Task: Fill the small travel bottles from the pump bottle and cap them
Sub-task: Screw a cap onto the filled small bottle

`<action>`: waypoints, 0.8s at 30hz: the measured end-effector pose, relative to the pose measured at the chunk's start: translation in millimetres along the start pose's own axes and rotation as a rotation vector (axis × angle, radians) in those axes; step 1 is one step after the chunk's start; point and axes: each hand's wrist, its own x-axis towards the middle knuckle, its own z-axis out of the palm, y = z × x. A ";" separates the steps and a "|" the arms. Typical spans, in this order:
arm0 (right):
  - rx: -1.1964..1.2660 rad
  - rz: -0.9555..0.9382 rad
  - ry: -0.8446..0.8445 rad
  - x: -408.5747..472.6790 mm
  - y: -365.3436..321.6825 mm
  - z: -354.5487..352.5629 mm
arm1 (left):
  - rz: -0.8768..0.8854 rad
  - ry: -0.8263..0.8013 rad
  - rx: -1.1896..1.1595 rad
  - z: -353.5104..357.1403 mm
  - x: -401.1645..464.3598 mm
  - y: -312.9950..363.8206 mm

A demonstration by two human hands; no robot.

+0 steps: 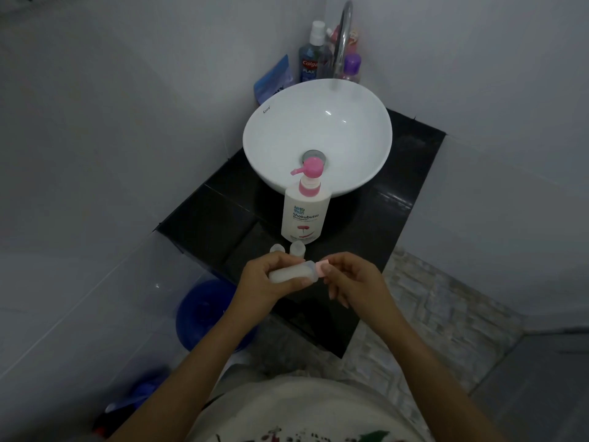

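Nearest the lens, a pale shirt [306, 409] fills the bottom edge, and two bare forearms rise from it toward the black counter [197, 218]. Far to the left, low beside the counter, sits a blue bucket [204, 311]. Moving right, the left hand [271, 279] wraps a small translucent travel bottle [288, 273], which lies nearly sideways over the counter's near edge; the fingers curl over the body and the thumb presses it from below. Just behind that hand, two more small travel bottles [288, 247] stand on the counter, close together, their tops visible above the knuckles. The held bottle's neck points right, where the right hand [353, 279] pinches a pinkish cap [320, 268] between thumb and forefinger at the bottle's mouth; the remaining fingers are loosely curled beneath. Whether the cap is fully seated cannot be told.

Behind the hands, the white pump bottle [305, 212] with a pink pump head stands upright on the counter, its spout pointing left, right in front of the white basin [274, 129]. At the back, a mouthwash bottle [310, 55] stands left of the curved chrome tap [342, 33], and a purple-capped bottle [352, 67] sits to the tap's right.
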 end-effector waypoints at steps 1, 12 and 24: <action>0.007 0.018 0.016 1.1 1.5 1.4 | 0.005 0.000 0.026 0.5 0.6 -1.6; -0.770 -0.396 0.156 35.8 19.3 -9.1 | 0.243 0.143 0.883 -9.8 44.3 -8.7; -1.219 -0.355 -0.024 79.6 50.8 -4.1 | 0.245 0.012 1.425 3.3 90.6 -33.9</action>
